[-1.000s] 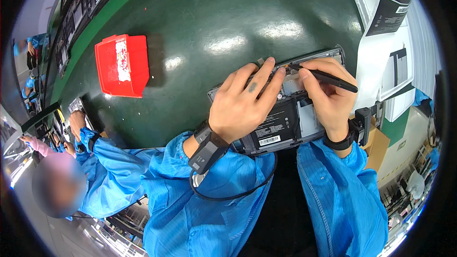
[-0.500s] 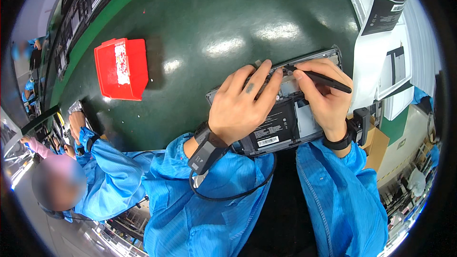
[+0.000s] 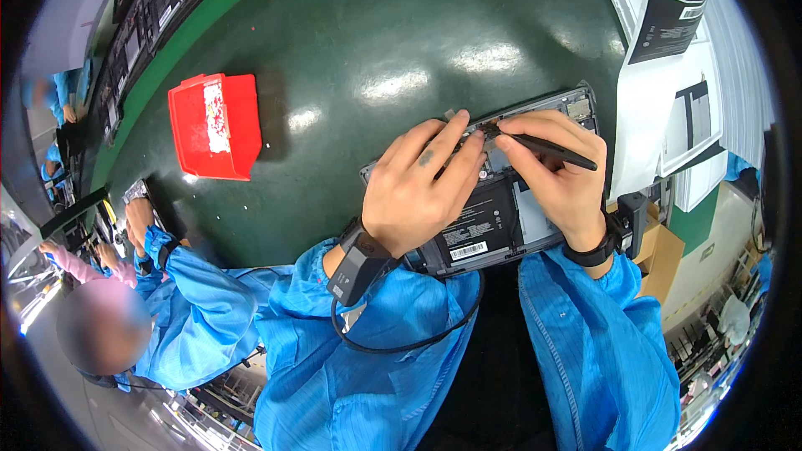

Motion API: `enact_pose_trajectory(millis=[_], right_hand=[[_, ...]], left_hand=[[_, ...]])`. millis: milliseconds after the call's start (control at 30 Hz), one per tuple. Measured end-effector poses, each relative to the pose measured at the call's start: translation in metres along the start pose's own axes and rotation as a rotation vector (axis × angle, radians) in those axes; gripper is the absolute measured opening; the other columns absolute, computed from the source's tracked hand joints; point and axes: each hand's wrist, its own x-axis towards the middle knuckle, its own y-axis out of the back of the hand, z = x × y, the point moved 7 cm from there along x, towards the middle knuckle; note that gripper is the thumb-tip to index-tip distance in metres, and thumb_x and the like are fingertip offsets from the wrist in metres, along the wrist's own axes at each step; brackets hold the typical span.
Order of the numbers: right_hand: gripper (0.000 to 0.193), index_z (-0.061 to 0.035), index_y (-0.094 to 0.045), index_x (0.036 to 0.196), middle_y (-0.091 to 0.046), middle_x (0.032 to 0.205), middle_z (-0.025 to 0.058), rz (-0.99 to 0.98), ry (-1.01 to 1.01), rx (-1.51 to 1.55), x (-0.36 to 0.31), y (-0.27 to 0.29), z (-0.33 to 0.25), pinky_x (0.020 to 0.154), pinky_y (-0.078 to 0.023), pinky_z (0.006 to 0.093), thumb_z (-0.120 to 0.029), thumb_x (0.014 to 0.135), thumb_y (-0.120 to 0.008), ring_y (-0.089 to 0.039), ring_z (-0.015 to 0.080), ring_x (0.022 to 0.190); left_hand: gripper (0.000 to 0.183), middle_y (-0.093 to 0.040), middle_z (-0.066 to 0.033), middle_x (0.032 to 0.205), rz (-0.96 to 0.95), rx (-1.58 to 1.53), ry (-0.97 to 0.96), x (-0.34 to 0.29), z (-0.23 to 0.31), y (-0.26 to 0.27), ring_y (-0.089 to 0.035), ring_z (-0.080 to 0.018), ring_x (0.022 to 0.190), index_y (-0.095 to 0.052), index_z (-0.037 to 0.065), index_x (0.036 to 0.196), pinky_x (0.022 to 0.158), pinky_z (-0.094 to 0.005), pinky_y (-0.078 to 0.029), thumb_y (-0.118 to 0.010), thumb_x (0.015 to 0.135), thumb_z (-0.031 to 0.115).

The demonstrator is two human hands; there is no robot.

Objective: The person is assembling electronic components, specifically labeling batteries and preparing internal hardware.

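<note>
In the head view, an opened laptop base [image 3: 537,217] lies on a green tabletop [image 3: 351,29] directly beneath a worker's two hands, set at a slight angle along the near edge. The left hand [image 3: 420,188] covers the base's left portion, fingers spread and their tips resting near its far edge; its thumb is hidden. The right hand [image 3: 555,171], above the base's right portion, pinches a slim black tool [image 3: 558,150] between thumb and fingers, the tip pointing at the far strip of the base, just beside the left fingertips. Between the hands and nearer the worker's body, a black battery [image 3: 480,224] shows inside the base. To the left, well apart, a red bin [image 3: 234,129] sits on the tabletop. To the right, near the right hand, hangs a white sheet [image 3: 639,125] with a dark printed panel. At far left, a co-worker in blue sleeves [image 3: 205,292] reaches toward another device.
</note>
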Motion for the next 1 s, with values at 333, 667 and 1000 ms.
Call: enact_pose_trajectory(millis=[333,667,1000], right_hand=[[0.012,0.0019,-0.076,0.097,-0.073,0.089,0.0068,0.115,-0.075,0.106,-0.006,0.004,0.013,0.057,-0.047,0.0180,-0.002,0.086,-0.078,-0.063,0.0045,0.068],[0.020,0.0051,-0.068,0.112,-0.070,0.097,0.0062,0.190,-0.268,0.486,0.000,0.022,0.022,0.049,-0.035,0.0173,0.003,0.093,-0.072,-0.050,0.0012,0.057],[0.063,-0.0094,-0.030,0.158,-0.064,0.110,0.0092,0.612,-0.100,0.686,-0.002,0.130,0.029,0.046,-0.032,0.0208,-0.013,0.103,-0.059,-0.044,0.0069,0.057]], left_hand=[[0.007,-0.074,-0.0173,0.115,0.173,0.101,0.458,-0.064,-0.048,0.066,-0.069,-0.0348,0.107,-0.077,-0.003,0.087,0.094,-0.0411,-0.054,-0.071,0.083,-0.002],[0.047,-0.039,-0.0269,0.158,0.256,-0.670,0.619,-0.103,-0.034,0.028,-0.048,-0.0378,0.141,-0.063,-0.012,0.130,0.111,-0.0421,-0.043,-0.070,0.084,-0.006],[0.072,-0.047,-0.0172,0.153,0.339,-1.456,0.715,-0.041,-0.082,0.002,-0.049,-0.0229,0.138,-0.027,-0.005,0.158,0.115,-0.0355,-0.037,-0.060,0.095,0.000]])
